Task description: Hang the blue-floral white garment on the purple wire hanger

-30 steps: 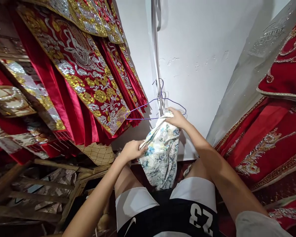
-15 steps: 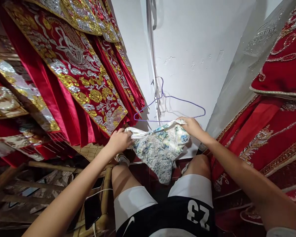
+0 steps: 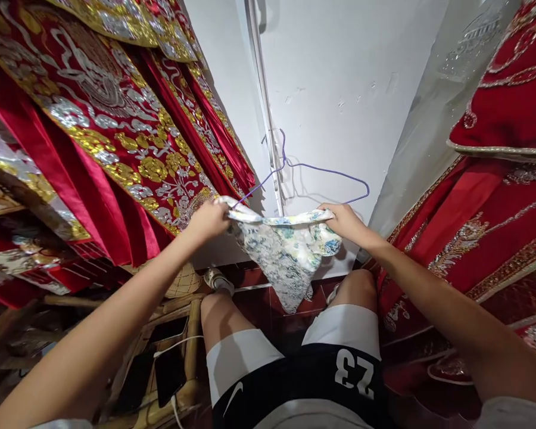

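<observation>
A white floral garment (image 3: 286,253) with blue and yellow print is stretched between my two hands, its lower part hanging down to a point. My left hand (image 3: 209,220) is closed on the left end of its top edge. At the right end, my right hand (image 3: 343,221) pinches the same edge. Behind the cloth a purple wire hanger (image 3: 328,171) hangs by its hook at the white wall. The hanger's left end meets the garment's top edge near my left hand, and its bottom bar is hidden by the cloth.
Red embroidered hangings (image 3: 129,131) with gold and silver fill the left. On the right hang red beaded garments (image 3: 477,220) beside a clear plastic cover (image 3: 422,137). A bamboo stand (image 3: 190,351) at lower left holds phones (image 3: 170,372) with white cables.
Both hands have raised the garment toward the hanger, the left hand moving up and left. The cloth's top edge now overlaps the hanger's left end and lower bar. The view has shifted slightly.
</observation>
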A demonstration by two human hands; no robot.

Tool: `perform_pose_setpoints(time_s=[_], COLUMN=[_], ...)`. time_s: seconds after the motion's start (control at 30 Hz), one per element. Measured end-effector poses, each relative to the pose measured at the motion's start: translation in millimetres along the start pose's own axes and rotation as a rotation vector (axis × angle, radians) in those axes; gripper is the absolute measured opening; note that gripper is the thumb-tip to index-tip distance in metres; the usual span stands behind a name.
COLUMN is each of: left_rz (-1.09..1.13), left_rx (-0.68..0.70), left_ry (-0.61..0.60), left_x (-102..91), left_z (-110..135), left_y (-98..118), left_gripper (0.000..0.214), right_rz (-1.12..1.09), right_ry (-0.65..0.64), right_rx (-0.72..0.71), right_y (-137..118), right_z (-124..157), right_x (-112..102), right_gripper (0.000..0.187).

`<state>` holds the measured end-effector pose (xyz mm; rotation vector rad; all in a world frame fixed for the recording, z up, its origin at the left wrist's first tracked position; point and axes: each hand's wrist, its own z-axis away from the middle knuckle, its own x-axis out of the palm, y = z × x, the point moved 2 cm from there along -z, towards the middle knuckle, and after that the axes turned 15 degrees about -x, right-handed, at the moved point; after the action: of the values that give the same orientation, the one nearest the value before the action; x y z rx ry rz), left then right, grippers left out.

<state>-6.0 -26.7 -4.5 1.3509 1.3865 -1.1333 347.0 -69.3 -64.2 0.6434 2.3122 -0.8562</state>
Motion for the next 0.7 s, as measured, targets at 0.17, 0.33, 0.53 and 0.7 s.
perform_pose_setpoints(time_s=[0.17, 0.33, 0.53, 0.7], left_rz=[0.616, 0.923, 0.833, 0.762], left_rx=[0.273, 0.253, 0.202, 0.081], left_ry=[0.148, 0.031, 0.1, 0.217], left_x=[-28.0, -12.9, -1.1, -6.6], left_z=[-16.1, -27.0, -24.2, -31.6], left_y=[3.5, 15.1, 11.5, -4.3], left_gripper=[0.009, 0.031, 0.016, 0.017], right_rz=[-0.209, -0.237, 0.023, -0.172], right_ry=[-0.064, -0.051, 0.29, -0.096], right_rx=[0.007, -0.041, 0.136, 0.269], right_y=[-9.9, -17.9, 10.6, 17.3], right_z=[-4.0, -3.3, -16.1, -42.7], right_x=[5.9, -1.4, -40.6, -77.2], right_gripper=[0.036, 0.053, 0.067, 0.017])
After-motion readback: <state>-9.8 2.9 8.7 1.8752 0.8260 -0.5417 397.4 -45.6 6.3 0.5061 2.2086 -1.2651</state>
